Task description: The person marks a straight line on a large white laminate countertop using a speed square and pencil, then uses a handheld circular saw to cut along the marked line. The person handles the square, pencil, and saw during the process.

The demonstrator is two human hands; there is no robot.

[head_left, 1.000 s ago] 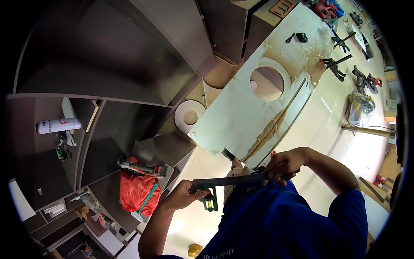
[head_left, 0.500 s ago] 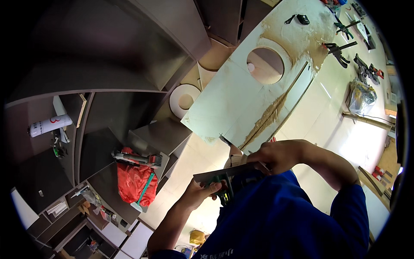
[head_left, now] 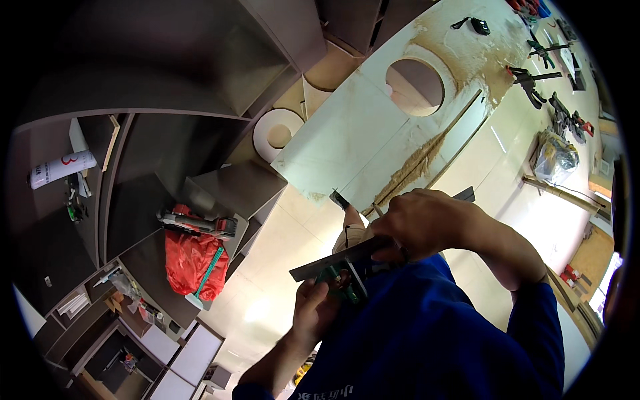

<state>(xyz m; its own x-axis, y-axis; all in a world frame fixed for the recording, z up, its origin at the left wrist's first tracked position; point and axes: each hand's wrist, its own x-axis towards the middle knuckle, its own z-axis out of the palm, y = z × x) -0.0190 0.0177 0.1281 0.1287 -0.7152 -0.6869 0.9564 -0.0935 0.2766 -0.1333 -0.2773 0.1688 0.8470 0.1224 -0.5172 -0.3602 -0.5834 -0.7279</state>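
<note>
From my remote seat I see a long, flat, dark grey, metal-looking bar (head_left: pixel 327 264) in front of the blue shirt (head_left: pixel 433 333), slanting up to the right, with a green fitting (head_left: pixel 351 292) at its lower-left end. The left hand (head_left: pixel 312 312) is curled, thumb and fingers closed at the green fitting; its fingertips are partly hidden. The right hand (head_left: pixel 427 227) wraps over the bar farther along, fingers bent round it, and the far tip shows past the knuckles. Beyond lies a white board with a round cut-out (head_left: pixel 360 133). I judge the bar stiff, fairly light and not fragile, though its smooth faces could slip and its edges feel thin. I would hold it by the chunkier green fitting and steady the middle.
</note>
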